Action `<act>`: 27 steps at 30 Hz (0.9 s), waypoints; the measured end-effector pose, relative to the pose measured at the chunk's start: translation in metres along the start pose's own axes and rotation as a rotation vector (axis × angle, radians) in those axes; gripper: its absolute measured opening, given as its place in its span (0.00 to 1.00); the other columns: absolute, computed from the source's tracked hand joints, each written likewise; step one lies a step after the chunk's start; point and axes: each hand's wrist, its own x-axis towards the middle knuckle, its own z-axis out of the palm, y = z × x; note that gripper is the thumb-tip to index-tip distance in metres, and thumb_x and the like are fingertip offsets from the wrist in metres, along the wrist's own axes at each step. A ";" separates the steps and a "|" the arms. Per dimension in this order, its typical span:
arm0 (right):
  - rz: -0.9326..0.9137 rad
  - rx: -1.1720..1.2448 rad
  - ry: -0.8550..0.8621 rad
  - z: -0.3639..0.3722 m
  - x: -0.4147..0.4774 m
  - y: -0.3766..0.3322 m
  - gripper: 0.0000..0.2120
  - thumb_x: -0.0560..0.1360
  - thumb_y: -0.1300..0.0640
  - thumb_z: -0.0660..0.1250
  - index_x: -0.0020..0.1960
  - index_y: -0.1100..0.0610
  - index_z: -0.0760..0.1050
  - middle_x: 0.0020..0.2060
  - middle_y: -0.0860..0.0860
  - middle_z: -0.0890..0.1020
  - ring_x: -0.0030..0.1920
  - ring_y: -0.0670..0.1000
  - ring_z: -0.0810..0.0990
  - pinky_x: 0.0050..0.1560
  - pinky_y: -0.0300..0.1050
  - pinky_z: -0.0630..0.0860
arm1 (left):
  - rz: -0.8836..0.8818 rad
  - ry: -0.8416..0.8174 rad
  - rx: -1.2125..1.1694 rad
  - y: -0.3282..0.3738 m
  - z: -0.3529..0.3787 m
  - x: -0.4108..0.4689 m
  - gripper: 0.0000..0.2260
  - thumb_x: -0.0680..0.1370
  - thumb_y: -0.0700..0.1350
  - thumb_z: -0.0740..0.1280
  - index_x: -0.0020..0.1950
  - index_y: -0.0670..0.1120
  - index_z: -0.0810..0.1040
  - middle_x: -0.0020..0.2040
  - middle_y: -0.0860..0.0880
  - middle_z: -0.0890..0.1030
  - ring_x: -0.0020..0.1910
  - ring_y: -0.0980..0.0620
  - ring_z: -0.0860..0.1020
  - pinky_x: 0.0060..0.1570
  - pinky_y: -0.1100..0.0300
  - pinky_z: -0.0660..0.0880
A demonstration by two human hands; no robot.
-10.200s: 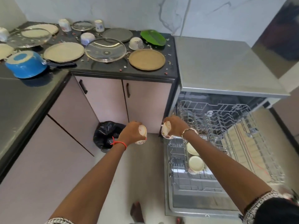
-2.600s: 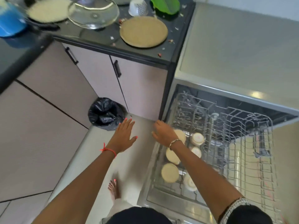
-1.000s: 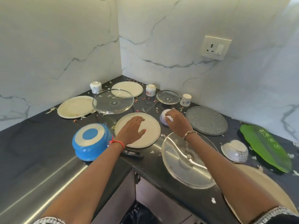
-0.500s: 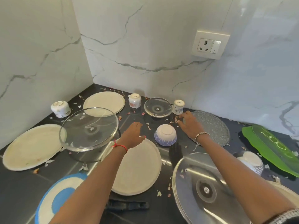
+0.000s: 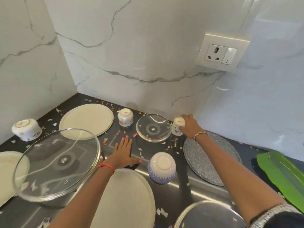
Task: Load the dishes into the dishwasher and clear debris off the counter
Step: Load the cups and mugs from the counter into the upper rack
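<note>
My right hand [image 5: 189, 125] grips a small white upturned cup [image 5: 178, 125] at the back of the dark counter [image 5: 144, 148], by the wall. My left hand [image 5: 123, 152] lies flat with straight fingers above the counter, short of a second upturned cup [image 5: 125, 118]. Between the hands sits a small glass lid [image 5: 153, 128]. A blue-patterned bowl [image 5: 162, 167] stands upside down nearer me. Debris flakes [image 5: 172, 143] are scattered over the counter. The dishwasher is out of view.
A large glass lid [image 5: 56, 163] rests on a pot at left. Cream plates [image 5: 86, 120] [image 5: 128, 198], a grey speckled plate [image 5: 210, 158], a green leaf-shaped tray [image 5: 283, 171], another upturned cup [image 5: 27, 129] and a lid [image 5: 209, 214] surround the hands. A wall socket [image 5: 220, 52] sits above.
My right hand has reached further back and closed round the small cup by the wall. My left hand has slid forward over the counter toward the other cup. The camera moved closer.
</note>
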 end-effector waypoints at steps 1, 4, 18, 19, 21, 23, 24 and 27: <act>0.012 0.004 -0.020 0.001 0.006 -0.001 0.29 0.75 0.57 0.65 0.72 0.59 0.58 0.67 0.60 0.62 0.65 0.63 0.67 0.66 0.55 0.66 | 0.000 -0.013 0.004 -0.001 0.000 0.001 0.45 0.75 0.63 0.61 0.76 0.41 0.36 0.75 0.43 0.34 0.75 0.45 0.35 0.72 0.47 0.38; 0.024 0.041 -0.067 0.010 0.021 -0.003 0.32 0.73 0.58 0.67 0.73 0.57 0.58 0.68 0.59 0.60 0.65 0.62 0.67 0.67 0.55 0.66 | -0.003 -0.038 0.009 -0.002 -0.002 0.005 0.46 0.75 0.63 0.61 0.76 0.41 0.35 0.75 0.43 0.33 0.75 0.45 0.35 0.72 0.47 0.38; 0.057 0.159 0.002 0.001 -0.007 -0.005 0.30 0.67 0.63 0.73 0.66 0.59 0.66 0.60 0.59 0.68 0.61 0.60 0.70 0.61 0.49 0.69 | -0.046 -0.026 0.026 0.005 -0.008 0.000 0.45 0.74 0.63 0.62 0.77 0.42 0.39 0.76 0.44 0.37 0.76 0.46 0.39 0.73 0.45 0.43; 0.054 0.159 0.019 -0.003 -0.015 -0.005 0.30 0.67 0.63 0.73 0.66 0.58 0.66 0.60 0.59 0.69 0.60 0.59 0.70 0.60 0.47 0.68 | -0.051 -0.029 0.039 0.007 -0.010 -0.003 0.44 0.75 0.62 0.62 0.77 0.42 0.40 0.77 0.44 0.38 0.76 0.45 0.40 0.73 0.45 0.44; 0.056 0.156 0.044 -0.012 -0.032 -0.003 0.30 0.66 0.62 0.74 0.65 0.58 0.66 0.59 0.58 0.69 0.60 0.58 0.70 0.58 0.46 0.69 | -0.054 -0.020 0.030 0.012 -0.015 -0.007 0.42 0.76 0.61 0.62 0.77 0.42 0.43 0.77 0.43 0.41 0.76 0.44 0.42 0.73 0.45 0.46; 0.062 0.143 0.070 -0.021 -0.052 0.000 0.30 0.66 0.60 0.74 0.65 0.57 0.67 0.59 0.58 0.70 0.60 0.58 0.70 0.57 0.47 0.69 | -0.031 0.024 0.015 0.018 -0.018 -0.015 0.39 0.76 0.60 0.62 0.77 0.41 0.47 0.77 0.42 0.46 0.76 0.44 0.45 0.73 0.46 0.48; 0.067 0.140 0.082 -0.024 -0.064 0.002 0.30 0.66 0.60 0.74 0.65 0.57 0.67 0.59 0.58 0.70 0.60 0.58 0.69 0.57 0.47 0.69 | -0.010 0.057 0.017 0.020 -0.019 -0.021 0.38 0.76 0.59 0.63 0.77 0.41 0.49 0.77 0.42 0.49 0.76 0.43 0.47 0.73 0.47 0.50; 0.098 0.143 0.107 -0.034 -0.099 0.009 0.31 0.65 0.60 0.75 0.65 0.57 0.68 0.59 0.58 0.71 0.61 0.58 0.69 0.58 0.47 0.68 | 0.062 0.153 0.000 0.030 -0.018 -0.040 0.35 0.76 0.55 0.65 0.75 0.41 0.56 0.75 0.42 0.57 0.75 0.43 0.54 0.73 0.48 0.54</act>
